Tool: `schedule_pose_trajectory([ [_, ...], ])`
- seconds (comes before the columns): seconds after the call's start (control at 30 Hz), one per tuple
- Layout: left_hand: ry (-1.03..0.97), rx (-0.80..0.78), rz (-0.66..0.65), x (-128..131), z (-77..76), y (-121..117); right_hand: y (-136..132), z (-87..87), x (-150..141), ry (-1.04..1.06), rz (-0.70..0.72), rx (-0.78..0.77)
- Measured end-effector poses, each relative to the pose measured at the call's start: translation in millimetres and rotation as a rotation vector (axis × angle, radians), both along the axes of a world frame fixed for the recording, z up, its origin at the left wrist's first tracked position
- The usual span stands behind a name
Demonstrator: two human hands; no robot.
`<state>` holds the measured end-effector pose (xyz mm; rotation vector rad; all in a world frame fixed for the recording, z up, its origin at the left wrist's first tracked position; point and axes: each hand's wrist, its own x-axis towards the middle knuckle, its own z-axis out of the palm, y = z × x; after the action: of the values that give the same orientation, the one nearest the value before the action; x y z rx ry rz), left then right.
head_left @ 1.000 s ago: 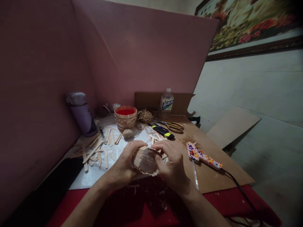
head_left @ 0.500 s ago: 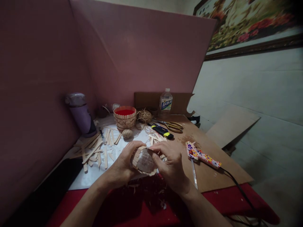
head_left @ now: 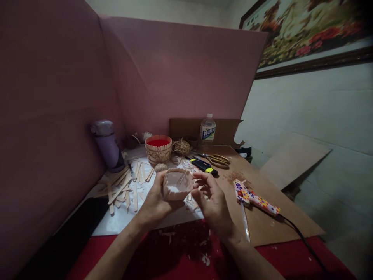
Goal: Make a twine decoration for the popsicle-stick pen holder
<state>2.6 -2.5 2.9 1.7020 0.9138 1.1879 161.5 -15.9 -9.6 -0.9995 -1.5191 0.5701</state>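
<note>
A small clear cup faced with short wooden craft sticks (head_left: 176, 180) is tilted with its open mouth towards me, and I see into its pale inside. My left hand (head_left: 154, 203) is wrapped round its left side and underside. At the right rim, my right hand (head_left: 212, 199) has its thumb and forefinger on the cup's edge, the other fingers curled. Just behind the cup lies a ball of twine (head_left: 161, 167), partly covered by it. Farther back stands a larger stick-covered pot (head_left: 159, 152) with a red inside.
Loose craft sticks (head_left: 121, 188) lie at left near a purple bottle (head_left: 108, 149). Behind are a twine bundle (head_left: 181, 147), scissors (head_left: 218, 160), a utility knife (head_left: 202, 165) and a clear bottle (head_left: 208, 130). A flowered glue gun (head_left: 253, 197) with its cord lies on the brown board (head_left: 279, 221) at right.
The cup has been turned over from showing its outer base to showing its open mouth. Both hands have shifted their hold with it. My view has tilted up slightly.
</note>
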Motion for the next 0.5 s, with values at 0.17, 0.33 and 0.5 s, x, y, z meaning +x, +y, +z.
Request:
schedule_pose_trajectory([
  [0.17,-0.058,0.021,0.089,3.0,-9.0,2.9,-2.6,-8.1,-6.1,-0.261,-0.111,0.203],
  [0.33,0.154,0.292,0.289,0.8,-30.0,9.9,-3.6,-12.1,-7.5,-0.416,0.023,0.308],
  [0.5,0.381,0.575,0.412,0.2,-36.1,10.4,-4.0,-13.5,-10.1,-0.415,0.04,0.288],
])
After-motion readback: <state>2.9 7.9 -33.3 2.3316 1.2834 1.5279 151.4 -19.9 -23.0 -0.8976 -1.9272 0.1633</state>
